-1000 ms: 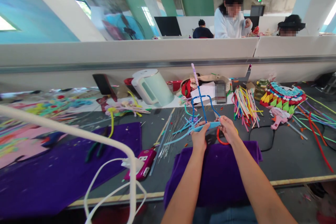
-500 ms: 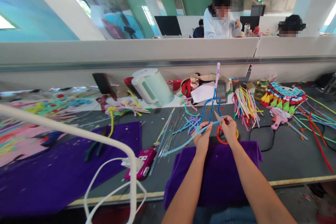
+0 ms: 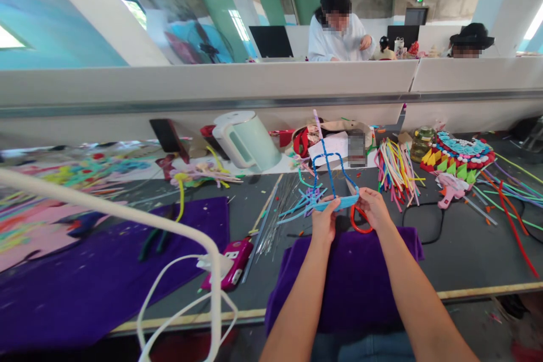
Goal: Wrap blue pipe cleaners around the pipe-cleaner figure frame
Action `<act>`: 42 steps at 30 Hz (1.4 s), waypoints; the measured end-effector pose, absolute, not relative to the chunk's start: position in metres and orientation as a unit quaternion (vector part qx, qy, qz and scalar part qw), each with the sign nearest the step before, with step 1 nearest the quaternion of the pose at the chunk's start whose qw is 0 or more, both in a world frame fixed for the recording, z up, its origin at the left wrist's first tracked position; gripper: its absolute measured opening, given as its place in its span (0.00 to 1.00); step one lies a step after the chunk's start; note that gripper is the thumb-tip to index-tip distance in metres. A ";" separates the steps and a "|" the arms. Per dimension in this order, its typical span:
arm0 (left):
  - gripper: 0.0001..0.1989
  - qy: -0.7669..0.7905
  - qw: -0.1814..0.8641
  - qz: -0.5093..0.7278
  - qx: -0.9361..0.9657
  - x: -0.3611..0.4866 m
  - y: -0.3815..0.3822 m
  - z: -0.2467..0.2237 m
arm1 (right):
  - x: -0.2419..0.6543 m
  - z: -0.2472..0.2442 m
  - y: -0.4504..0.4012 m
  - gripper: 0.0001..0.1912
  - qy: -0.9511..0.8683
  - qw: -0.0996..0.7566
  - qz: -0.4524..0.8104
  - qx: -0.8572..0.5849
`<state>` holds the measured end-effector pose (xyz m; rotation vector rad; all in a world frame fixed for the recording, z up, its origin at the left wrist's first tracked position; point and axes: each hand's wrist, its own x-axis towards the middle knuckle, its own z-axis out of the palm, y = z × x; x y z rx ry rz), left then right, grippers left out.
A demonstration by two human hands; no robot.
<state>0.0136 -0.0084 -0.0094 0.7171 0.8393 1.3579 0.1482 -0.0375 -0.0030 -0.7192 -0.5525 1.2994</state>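
Both hands hold up a blue pipe-cleaner frame [image 3: 333, 175], with a pale purple stem [image 3: 318, 124] at its top and a light-blue woven band [image 3: 345, 202] along its bottom. My left hand [image 3: 326, 220] pinches the band near its left part. At the band's right end are the closed fingers of my right hand [image 3: 372, 206]. Scissors with red-orange handles [image 3: 360, 223] hang by my right hand, blades pointing up; how they are held is partly hidden. Loose light-blue strands stick out left of the band.
A purple cloth [image 3: 360, 283] lies under my forearms. Colored pipe cleaners [image 3: 399, 172], a pink glue gun [image 3: 450, 189] and a glass jar [image 3: 422, 144] are at right. A kettle [image 3: 248, 141], a magenta box [image 3: 235, 263] and a white cable arm [image 3: 169, 215] are at left. A person [image 3: 337, 28] works beyond the partition.
The blue frame has turned and shifted left, now facing the camera more squarely. The light-blue strands have swung up and back. The person beyond the partition has moved left.
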 end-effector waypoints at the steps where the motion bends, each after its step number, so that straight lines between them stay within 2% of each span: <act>1: 0.17 0.363 0.650 0.591 0.311 0.013 -0.008 -0.009 | 0.148 -0.004 -0.037 0.09 -0.246 0.697 0.598 -0.310; 6: 0.16 0.358 0.637 0.596 0.333 0.013 -0.011 -0.006 | 0.146 -0.006 -0.036 0.12 -0.233 0.696 0.597 -0.325; 13: 0.14 0.384 0.540 0.636 0.396 0.018 -0.016 -0.009 | 0.140 -0.005 -0.035 0.14 -0.292 0.752 0.369 -0.462; 17: 0.12 0.402 0.507 0.620 0.444 0.019 -0.019 -0.007 | 0.139 -0.002 -0.040 0.11 -0.375 0.689 0.256 -0.564; 20: 0.13 0.422 0.492 0.607 0.460 0.019 -0.021 -0.006 | 0.139 0.000 -0.043 0.10 -0.403 0.649 0.223 -0.605; 24: 0.13 0.420 0.495 0.589 0.482 0.019 -0.021 -0.007 | 0.140 0.000 -0.043 0.10 -0.408 0.635 0.223 -0.617; 30: 0.11 0.416 0.446 0.569 0.551 0.017 -0.020 -0.010 | 0.148 -0.005 -0.040 0.11 -0.402 0.608 0.219 -0.649; 33: 0.11 0.411 0.461 0.560 0.552 0.017 -0.021 -0.011 | 0.152 -0.008 -0.039 0.10 -0.411 0.598 0.219 -0.652; 37: 0.13 0.410 0.509 0.569 0.499 0.017 -0.018 -0.013 | 0.153 -0.011 -0.035 0.10 -0.399 0.638 0.245 -0.612; 42: 0.16 0.390 0.563 0.600 0.413 0.017 -0.015 -0.010 | 0.151 -0.014 -0.030 0.12 -0.335 0.697 0.389 -0.500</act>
